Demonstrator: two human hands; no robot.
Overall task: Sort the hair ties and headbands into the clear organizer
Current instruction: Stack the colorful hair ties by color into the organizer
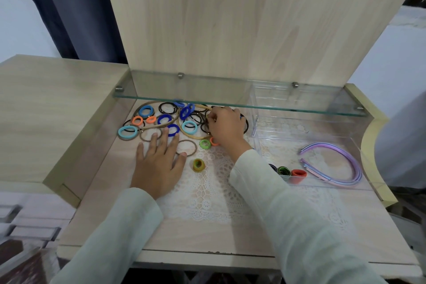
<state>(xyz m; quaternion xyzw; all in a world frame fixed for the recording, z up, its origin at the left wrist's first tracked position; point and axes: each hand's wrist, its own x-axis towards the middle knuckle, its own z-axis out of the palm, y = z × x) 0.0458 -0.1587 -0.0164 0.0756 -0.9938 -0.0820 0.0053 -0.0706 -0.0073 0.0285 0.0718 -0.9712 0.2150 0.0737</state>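
A heap of hair ties [164,120] in blue, light blue, orange, black and brown lies on the desk under the glass shelf. My left hand [159,163] rests flat on the desk in front of the heap, fingers spread. My right hand [224,128] reaches into the right side of the heap and pinches a thin hair tie [208,116] among black ones. The clear organizer [260,145] stands to the right. It holds purple headbands [334,163] and rolled ties in black, green and orange [297,174]. A gold headband [184,131] lies in the heap.
A glass shelf [230,102] overhangs the back of the desk, above the heap and the organizer. A lace mat [212,191] covers the desk's middle. A green tie [204,143] and a yellow-green roll [198,165] lie apart from the heap. A wooden panel rises behind.
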